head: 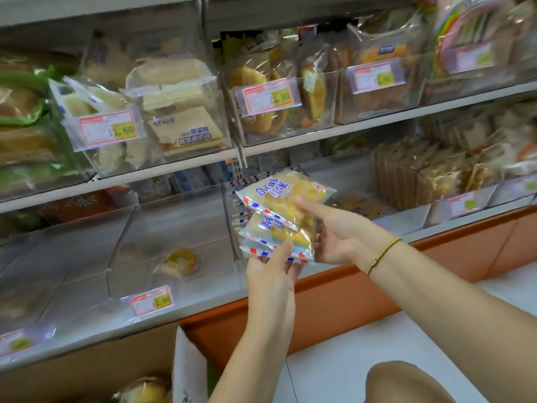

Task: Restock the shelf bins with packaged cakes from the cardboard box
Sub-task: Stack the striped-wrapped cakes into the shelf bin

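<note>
The left hand [270, 270] and right hand [340, 231] are pinching loosely fanned cake packs [280, 209], so the slick top one may be slipping off.

yellow cakes [283, 203], red-blue striped edges

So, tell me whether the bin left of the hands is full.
No, the bin holds only one small wrapped cake.
</note>
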`<state>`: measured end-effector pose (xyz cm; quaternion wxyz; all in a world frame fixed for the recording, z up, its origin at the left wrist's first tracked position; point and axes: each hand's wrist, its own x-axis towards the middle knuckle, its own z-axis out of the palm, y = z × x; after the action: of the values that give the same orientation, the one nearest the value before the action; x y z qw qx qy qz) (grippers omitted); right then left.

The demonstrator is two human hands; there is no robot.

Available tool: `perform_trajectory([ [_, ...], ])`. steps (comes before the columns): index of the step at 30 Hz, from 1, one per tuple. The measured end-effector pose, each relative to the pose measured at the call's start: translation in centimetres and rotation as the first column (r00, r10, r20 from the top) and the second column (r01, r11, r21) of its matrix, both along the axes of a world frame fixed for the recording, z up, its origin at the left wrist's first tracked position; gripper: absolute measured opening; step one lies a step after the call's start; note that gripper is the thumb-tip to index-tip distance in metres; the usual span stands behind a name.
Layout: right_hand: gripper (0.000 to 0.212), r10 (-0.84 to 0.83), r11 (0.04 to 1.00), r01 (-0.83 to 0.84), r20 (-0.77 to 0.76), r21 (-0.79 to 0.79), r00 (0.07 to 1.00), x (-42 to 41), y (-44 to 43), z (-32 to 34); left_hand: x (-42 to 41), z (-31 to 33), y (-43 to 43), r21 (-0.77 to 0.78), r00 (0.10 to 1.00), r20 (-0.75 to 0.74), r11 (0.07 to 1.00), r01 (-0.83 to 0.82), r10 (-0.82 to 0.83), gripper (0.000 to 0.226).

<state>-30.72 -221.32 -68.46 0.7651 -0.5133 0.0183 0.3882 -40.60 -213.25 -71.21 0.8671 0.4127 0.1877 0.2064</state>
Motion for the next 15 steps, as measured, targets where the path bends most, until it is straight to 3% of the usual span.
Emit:
perform_trajectory([
  [5,0.048,-0.104,0.990,0.106,-0.018,0.098,0.994,0.2,-2.5,-1.7,-0.5,-0.5,0.6,0.074,0.954,-0.040,0.951,0.299,-0.297,0.037],
  [9,0.013,-0.182,0.979,0.183,-0.014,0.088,0.983,2.1,-5.8,-1.8,-0.3,-0.2,2.4,0.216,0.876,-0.196,0.852,0.477,-0.441,0.040],
  [13,0.007,-0.252,0.966,0.255,0.084,-0.028,0.964,5.9,-7.9,-0.6,2.5,0.9,6.4,0.563,0.898,-0.365,0.710,0.424,-0.246,0.027],
  [15,0.007,-0.223,0.964,0.238,0.120,-0.123,0.967,7.9,-8.0,-0.1,4.6,1.5,8.4,0.640,0.900,-0.411,0.658,0.397,-0.144,0.018],
])
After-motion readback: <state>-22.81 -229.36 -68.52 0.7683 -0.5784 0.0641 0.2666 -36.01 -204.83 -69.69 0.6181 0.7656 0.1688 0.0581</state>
